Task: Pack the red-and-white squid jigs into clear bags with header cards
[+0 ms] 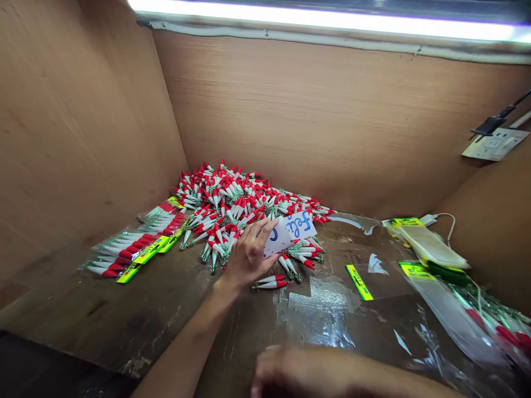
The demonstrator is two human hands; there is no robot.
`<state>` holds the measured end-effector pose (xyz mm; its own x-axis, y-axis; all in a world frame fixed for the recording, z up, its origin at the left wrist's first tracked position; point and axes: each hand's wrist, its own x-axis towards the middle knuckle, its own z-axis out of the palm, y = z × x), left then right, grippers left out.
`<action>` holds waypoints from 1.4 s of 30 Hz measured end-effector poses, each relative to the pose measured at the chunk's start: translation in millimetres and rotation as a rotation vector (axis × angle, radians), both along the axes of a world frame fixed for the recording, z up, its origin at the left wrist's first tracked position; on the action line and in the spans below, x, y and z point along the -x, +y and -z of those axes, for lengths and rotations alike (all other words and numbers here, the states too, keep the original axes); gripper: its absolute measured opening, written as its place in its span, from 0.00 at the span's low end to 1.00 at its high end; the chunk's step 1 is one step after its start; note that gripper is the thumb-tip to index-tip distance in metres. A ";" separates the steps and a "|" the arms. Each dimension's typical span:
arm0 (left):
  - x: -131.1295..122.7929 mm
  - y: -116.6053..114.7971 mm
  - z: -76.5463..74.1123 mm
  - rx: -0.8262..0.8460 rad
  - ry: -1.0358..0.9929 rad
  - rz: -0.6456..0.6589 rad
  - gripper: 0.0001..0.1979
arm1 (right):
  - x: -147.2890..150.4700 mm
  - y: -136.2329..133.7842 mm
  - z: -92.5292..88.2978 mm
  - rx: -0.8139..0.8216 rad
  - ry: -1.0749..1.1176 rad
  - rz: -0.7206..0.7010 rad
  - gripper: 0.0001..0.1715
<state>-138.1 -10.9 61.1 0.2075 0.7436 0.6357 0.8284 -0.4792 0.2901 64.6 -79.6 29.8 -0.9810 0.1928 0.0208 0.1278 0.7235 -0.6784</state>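
My left hand pinches a white card with blue handwriting between its thumb and fingers. The card is held over the near side of a pile of red-and-white fishing lures with green hooks at their ends. Two or so loose lures lie just below that hand on the table. At the bottom of the view, my right hand is smeared by motion, low over the table's near part, and its fingers cannot be made out.
Filled lure packets with yellow-green labels lie at the left. A clear bag rests right of centre, beside a stack of bags and more bagged lures. Wooden walls enclose the table; a power outlet hangs at right.
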 end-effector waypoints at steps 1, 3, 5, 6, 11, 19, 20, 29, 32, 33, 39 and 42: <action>0.0 0.4 0.6 0.000 -0.002 0.002 0.41 | 0.7 -2.0 3.0 -0.116 0.005 -0.025 0.13; -0.3 0.8 1.1 -0.004 -0.008 0.007 0.41 | 1.4 7.4 7.9 -0.331 -0.036 0.109 0.19; -1.0 0.8 0.7 -0.010 -0.013 0.010 0.40 | 1.7 28.4 10.7 -0.489 -0.125 0.402 0.13; -1.4 0.7 0.3 -0.011 -0.014 0.011 0.39 | 2.1 39.9 11.8 -0.556 -0.162 0.508 0.10; -2.5 -0.3 -0.5 0.012 0.000 0.007 0.40 | 12.0 66.6 19.1 -0.700 -0.192 0.569 0.06; -2.9 -1.8 -1.5 0.016 -0.008 0.012 0.41 | 12.4 58.5 13.8 -0.462 0.053 0.490 0.05; -2.8 -2.2 -1.7 0.020 -0.009 0.010 0.41 | 6.4 58.5 11.4 -0.337 0.119 0.511 0.04; -5.6 0.8 6.6 0.044 0.055 0.043 0.42 | -88.5 64.9 0.9 1.013 0.417 0.632 0.29; -8.5 2.2 9.4 0.059 0.094 0.050 0.41 | -112.6 65.2 7.7 1.127 0.500 0.685 0.33; -9.5 2.8 10.1 0.059 0.103 0.052 0.41 | -117.6 64.5 10.2 1.139 0.530 0.704 0.33; -17.7 4.2 14.3 0.042 0.120 0.108 0.41 | -131.7 63.3 12.5 1.132 0.633 0.792 0.27; -24.5 1.5 16.8 0.077 0.132 0.156 0.41 | -142.7 70.0 8.5 1.135 0.624 0.793 0.24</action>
